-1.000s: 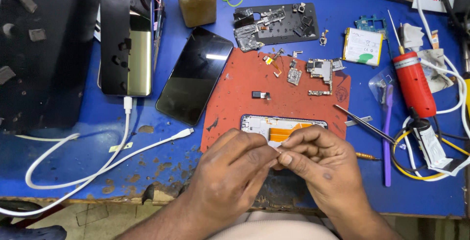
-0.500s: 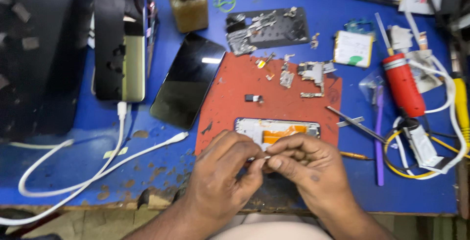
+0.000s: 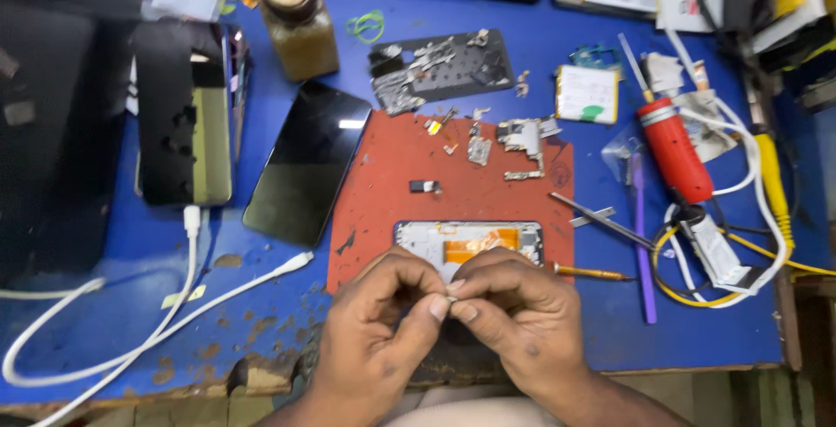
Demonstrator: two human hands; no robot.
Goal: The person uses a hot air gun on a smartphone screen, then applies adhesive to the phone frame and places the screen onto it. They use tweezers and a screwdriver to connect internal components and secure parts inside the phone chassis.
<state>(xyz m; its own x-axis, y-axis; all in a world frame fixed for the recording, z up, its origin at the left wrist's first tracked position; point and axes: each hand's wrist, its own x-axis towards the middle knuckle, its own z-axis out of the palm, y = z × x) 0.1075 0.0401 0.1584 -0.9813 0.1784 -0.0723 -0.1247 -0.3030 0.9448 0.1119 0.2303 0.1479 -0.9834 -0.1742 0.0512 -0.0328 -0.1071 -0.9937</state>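
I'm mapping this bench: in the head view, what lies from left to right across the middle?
Phone in a dark case → black phone screen → red work mat → red-handled tool → yellow-handled tool.

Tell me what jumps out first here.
Both hands meet at the bottom centre, left hand and right hand pinching a tiny part between fingertips. Just beyond lies an opened phone frame on a red mat. A red-handled tool sits right among tangled cables.

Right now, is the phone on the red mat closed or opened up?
Opened up: the phone on the red mat shows its bare inner frame and an orange strip, with no cover.
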